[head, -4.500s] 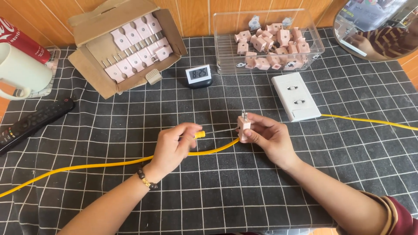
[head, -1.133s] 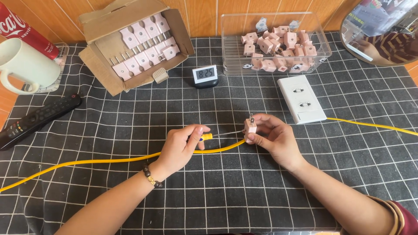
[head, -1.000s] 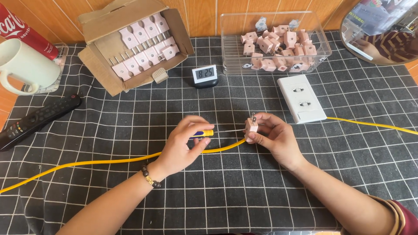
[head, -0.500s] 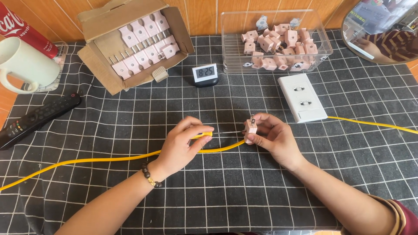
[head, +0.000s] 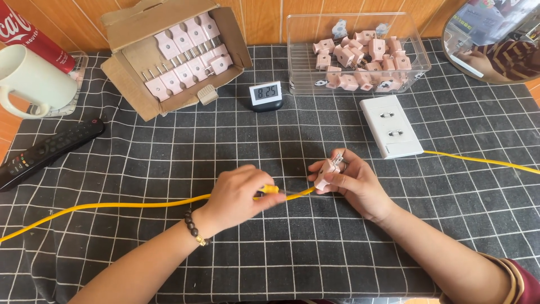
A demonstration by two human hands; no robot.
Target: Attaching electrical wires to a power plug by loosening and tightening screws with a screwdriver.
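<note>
- Pink plug (head: pixel 327 173): held just above the cloth, centre-right of the table, prongs tilted up & away from the person.
- Right hand (head: pixel 353 186): fingers curled round the plug, thumb and forefinger pinching its body; wrist rests on the cloth.
- Left hand (head: pixel 241 194): closed on a small tool w/ a yellow handle (head: pixel 270 190), tip aimed at the plug; whether the tip touches the plug can't be told. Bead bracelet (head: pixel 194 231) on that wrist.
- Yellow cable (head: pixel 112 205): runs from the left table edge, under the left hand, up to the plug (the joint itself is hidden by fingers).
- A second stretch of yellow cable (head: pixel 484 161) leaves from beside the white wall socket (head: pixel 391 126), which lies flat just beyond the right hand, and goes off to the right edge.
- Black cloth w/ white grid (head: pixel 169 264) covers the table.
- Small digital clock (head: pixel 265 94) stands at the back, centre.
- Cardboard box (head: pixel 129 84), flaps open, back left, holds rows of pink plugs lying flat.
- Clear plastic bin (head: pixel 304 73), back right, holds a loose heap of more pink plugs.
- Black remote (head: pixel 50 152) lies on the left edge; white mug (head: pixel 34 81) and red can (head: pixel 31 36) stand behind it.
- Round mirror (head: pixel 495 39) at the far right corner.
</note>
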